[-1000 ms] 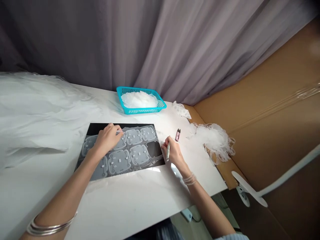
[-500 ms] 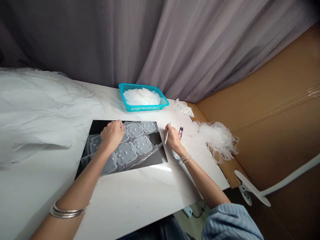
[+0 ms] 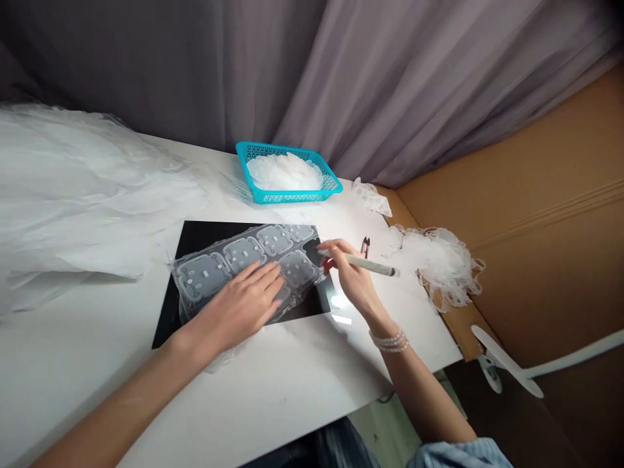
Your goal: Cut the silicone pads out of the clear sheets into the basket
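Note:
A translucent sheet with pale rounded-square patterns (image 3: 201,275) lies over a black board (image 3: 170,323) on the white table. My left hand (image 3: 253,296) rests flat on the sheet, its fingers spread a little. At the sheet's right end, my right hand (image 3: 347,270) is closed around a light pen-like tool (image 3: 373,264). The tool's tip points left, close to a dark gap in the sheet; whether it touches is unclear. Just beyond my right hand lie small dark-tipped snips (image 3: 365,246), partly hidden.
A blue basket (image 3: 292,196) of white pieces stands at the back. A large heap of sheer white material (image 3: 82,201) covers the left side. White scraps (image 3: 441,263) and a patterned piece (image 3: 370,197) lie at the right, beside a cardboard wall (image 3: 536,214) and a white stand (image 3: 507,361).
My left hand has moved right and flattened onto the sheet, which now sits differently on the board. My right hand has turned, with the tool now pointing left. The view has shifted slightly.

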A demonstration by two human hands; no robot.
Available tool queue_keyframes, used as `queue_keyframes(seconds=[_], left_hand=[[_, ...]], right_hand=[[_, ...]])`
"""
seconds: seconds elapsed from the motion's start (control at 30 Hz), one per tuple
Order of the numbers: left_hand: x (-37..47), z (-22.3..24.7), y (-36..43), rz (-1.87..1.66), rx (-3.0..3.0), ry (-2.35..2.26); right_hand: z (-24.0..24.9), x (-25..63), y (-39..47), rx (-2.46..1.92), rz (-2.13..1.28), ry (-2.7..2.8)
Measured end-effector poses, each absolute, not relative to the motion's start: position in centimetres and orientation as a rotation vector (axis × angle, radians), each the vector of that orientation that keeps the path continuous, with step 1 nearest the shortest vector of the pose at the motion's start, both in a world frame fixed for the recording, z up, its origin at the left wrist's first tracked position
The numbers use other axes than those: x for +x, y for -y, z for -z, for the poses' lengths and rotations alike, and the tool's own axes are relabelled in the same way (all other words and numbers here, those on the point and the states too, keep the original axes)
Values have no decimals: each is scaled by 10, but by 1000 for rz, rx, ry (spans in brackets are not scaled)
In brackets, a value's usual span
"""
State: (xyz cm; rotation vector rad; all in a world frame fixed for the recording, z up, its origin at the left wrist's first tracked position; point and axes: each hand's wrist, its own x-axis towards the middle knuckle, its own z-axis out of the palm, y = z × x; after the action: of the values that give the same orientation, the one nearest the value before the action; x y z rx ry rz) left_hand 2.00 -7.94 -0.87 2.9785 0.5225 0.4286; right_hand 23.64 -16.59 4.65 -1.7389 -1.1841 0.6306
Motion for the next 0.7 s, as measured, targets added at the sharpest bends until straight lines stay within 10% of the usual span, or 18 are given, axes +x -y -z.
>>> queue_keyframes(seconds=[0.7], left_hand=[[9,12,103,-390,3014,-506]], right_hand=[[-13,200,170,-1612,-839,1075]])
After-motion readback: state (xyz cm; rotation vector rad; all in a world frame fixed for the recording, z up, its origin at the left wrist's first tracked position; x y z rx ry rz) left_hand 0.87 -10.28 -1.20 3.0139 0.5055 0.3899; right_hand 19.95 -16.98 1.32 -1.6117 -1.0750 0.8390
